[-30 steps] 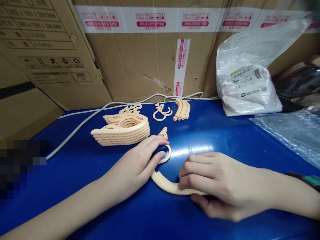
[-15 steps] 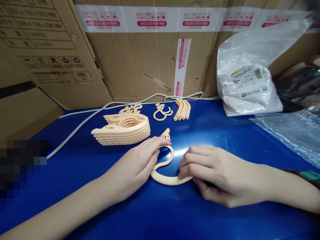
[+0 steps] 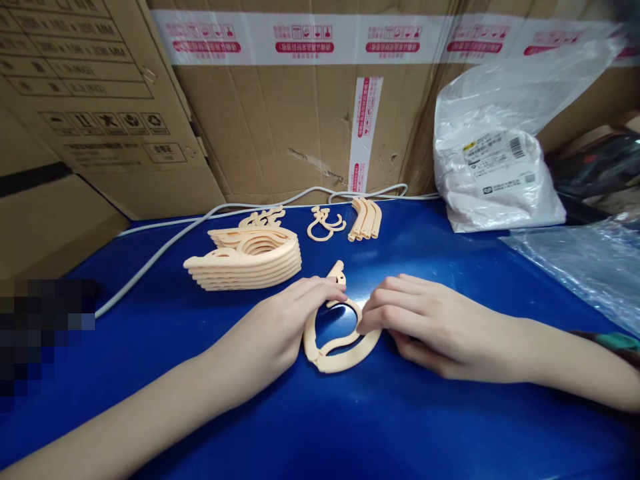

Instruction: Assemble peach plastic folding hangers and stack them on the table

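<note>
Outward | hanger (image 3: 345, 361) long axis, tip (image 3: 338, 267) farthest (slightly right) | left hand (image 3: 285, 320), right hand (image 3: 445, 330): fingers (image 3: 378, 319) clamped on it

Your right hand (image 3: 435, 327) has moved farther across the counter (image 3: 450, 433), closer to your left hand (image 3: 293, 310). The folding hanger's near arm (image 3: 345, 361), earlier stretched rightward, has swung up to curve close alongside the hook (image 3: 341, 343). Its other arm (image 3: 310, 337) now shows beside your left hand.
</note>
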`<state>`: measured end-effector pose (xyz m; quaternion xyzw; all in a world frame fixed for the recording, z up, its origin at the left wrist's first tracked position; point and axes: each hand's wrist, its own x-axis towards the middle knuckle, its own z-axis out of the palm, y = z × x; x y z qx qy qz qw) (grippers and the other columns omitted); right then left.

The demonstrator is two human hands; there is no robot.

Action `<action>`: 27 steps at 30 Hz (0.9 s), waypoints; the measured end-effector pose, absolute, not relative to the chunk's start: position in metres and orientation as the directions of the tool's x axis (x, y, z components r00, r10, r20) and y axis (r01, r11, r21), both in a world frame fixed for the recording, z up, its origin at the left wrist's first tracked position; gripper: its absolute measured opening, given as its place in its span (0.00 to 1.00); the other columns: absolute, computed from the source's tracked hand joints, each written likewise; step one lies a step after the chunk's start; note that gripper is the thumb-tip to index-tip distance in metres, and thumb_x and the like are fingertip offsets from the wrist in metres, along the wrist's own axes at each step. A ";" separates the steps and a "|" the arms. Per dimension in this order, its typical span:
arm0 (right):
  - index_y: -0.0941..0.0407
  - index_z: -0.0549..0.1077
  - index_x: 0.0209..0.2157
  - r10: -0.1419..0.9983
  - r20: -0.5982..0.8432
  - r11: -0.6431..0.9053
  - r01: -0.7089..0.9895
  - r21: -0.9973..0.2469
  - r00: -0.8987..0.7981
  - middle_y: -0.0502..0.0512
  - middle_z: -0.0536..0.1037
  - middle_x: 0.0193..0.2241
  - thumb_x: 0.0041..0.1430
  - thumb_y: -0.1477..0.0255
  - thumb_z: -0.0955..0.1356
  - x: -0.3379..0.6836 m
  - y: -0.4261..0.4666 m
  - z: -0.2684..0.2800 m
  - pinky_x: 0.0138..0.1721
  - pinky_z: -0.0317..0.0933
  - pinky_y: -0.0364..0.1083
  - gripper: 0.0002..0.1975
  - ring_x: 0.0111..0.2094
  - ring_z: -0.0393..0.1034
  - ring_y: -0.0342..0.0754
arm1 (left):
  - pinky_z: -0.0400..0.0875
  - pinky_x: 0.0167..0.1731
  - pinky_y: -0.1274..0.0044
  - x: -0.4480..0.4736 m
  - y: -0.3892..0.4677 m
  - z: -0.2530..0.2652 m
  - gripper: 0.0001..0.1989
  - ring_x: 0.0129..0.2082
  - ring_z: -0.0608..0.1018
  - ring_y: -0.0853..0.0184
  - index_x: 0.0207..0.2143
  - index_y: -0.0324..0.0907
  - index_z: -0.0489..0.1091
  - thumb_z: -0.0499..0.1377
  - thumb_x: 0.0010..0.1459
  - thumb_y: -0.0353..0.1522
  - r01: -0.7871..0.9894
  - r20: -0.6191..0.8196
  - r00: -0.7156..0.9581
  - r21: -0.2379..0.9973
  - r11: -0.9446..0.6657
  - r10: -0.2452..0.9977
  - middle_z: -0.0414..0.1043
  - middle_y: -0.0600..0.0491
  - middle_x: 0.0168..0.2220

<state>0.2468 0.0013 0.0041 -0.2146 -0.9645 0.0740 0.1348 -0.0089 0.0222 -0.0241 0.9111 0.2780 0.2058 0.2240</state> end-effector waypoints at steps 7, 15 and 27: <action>0.60 0.70 0.46 0.455 0.250 0.889 0.421 -0.180 -0.855 0.57 0.73 0.38 0.61 0.81 0.61 0.248 0.003 0.004 0.40 0.56 0.47 0.13 0.37 0.62 0.50 | 0.57 0.60 0.77 -0.011 0.023 -0.023 0.25 0.61 0.63 0.72 0.55 0.48 0.60 0.47 0.59 0.18 0.423 0.266 0.770 0.470 -0.775 0.581 0.64 0.55 0.58; 0.60 0.72 0.43 0.501 0.271 0.866 0.480 -0.144 -0.822 0.57 0.75 0.36 0.62 0.78 0.61 0.248 0.007 0.005 0.40 0.56 0.48 0.10 0.38 0.65 0.50 | 0.58 0.60 0.76 -0.012 0.023 -0.024 0.22 0.61 0.63 0.71 0.55 0.49 0.59 0.48 0.62 0.20 0.427 0.292 0.770 0.426 -0.798 0.568 0.65 0.55 0.58; 0.59 0.70 0.45 0.468 0.309 0.882 0.459 -0.106 -0.828 0.57 0.75 0.38 0.66 0.75 0.60 0.252 0.009 0.001 0.40 0.56 0.48 0.10 0.39 0.65 0.49 | 0.60 0.59 0.74 -0.010 0.021 -0.016 0.22 0.60 0.63 0.69 0.56 0.46 0.60 0.47 0.63 0.20 0.401 0.278 0.794 0.430 -0.809 0.541 0.65 0.52 0.57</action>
